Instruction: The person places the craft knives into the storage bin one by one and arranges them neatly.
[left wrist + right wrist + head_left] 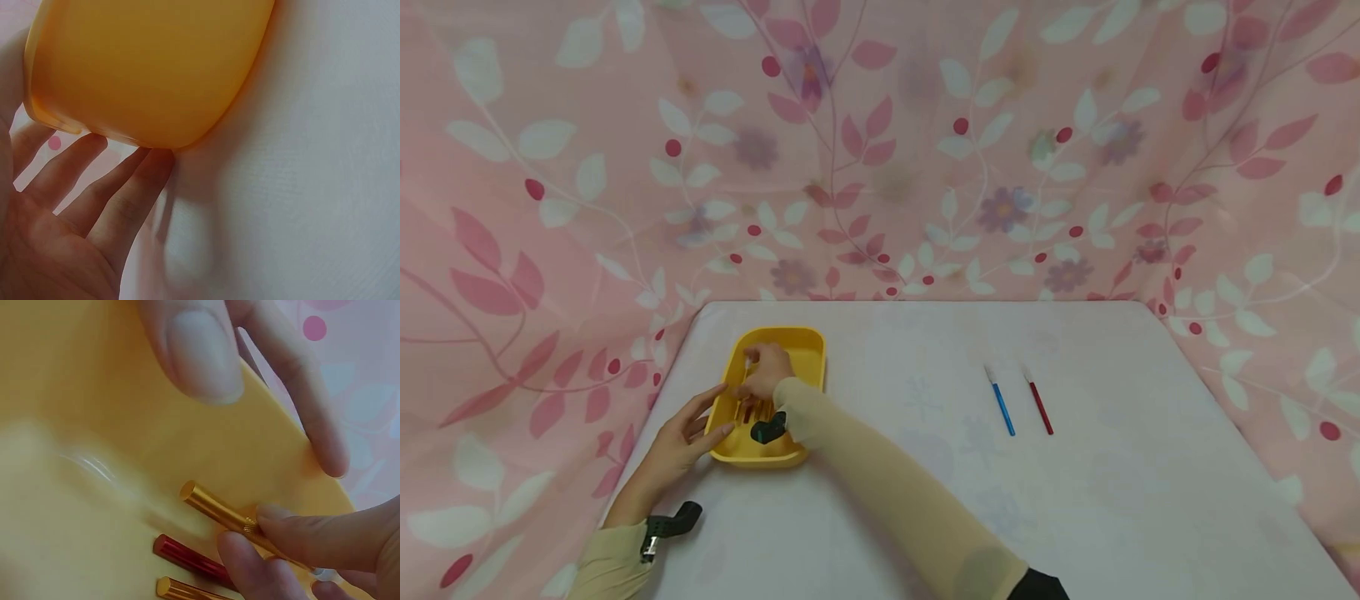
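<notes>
A yellow tray (760,460) stands at the table's left, with several slim craft knives in it. My right hand (767,372) is inside it, pinching a gold craft knife (215,508) between thumb and fingers around its knurled collar. Beside that knife lie a red craft knife (194,559) and another gold craft knife (187,589), partly cut off by the frame. My left hand (676,447) steadies the tray's left side: its spread fingertips touch the outer wall in the left wrist view, and the thumb reaches over the rim.
A blue craft knife (1002,407) and a dark red craft knife (1041,406) with pale tips lie side by side on the white table (895,475), right of centre. Pink flowered cloth (880,167) hangs behind the table and along its sides.
</notes>
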A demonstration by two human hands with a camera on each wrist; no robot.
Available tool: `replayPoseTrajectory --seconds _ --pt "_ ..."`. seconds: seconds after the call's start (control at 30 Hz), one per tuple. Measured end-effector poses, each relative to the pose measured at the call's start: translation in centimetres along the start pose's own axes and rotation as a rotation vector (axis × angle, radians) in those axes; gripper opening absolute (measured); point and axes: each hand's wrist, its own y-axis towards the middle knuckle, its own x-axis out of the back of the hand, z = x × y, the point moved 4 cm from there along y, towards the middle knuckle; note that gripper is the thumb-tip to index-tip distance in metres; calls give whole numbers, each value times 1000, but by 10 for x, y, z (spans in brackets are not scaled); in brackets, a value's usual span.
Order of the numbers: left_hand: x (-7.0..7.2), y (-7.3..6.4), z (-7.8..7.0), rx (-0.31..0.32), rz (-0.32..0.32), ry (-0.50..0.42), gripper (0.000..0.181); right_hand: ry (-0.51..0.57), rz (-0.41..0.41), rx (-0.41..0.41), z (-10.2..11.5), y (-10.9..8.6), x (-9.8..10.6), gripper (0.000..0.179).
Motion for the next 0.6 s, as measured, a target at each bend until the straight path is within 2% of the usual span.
replayPoseTrajectory --seconds 0.23,0.43,0.6 --pt "-2 -3 0 5 8 -2 77 -61 -10 -29 -4 0 -4 72" --pt "-1 -2 -1 6 -4 -4 76 -137 -44 -16 -5 4 -5 72" --pt "-2 -1 -1 6 -5 -9 76 -147 -51 -9 0 -3 1 69"
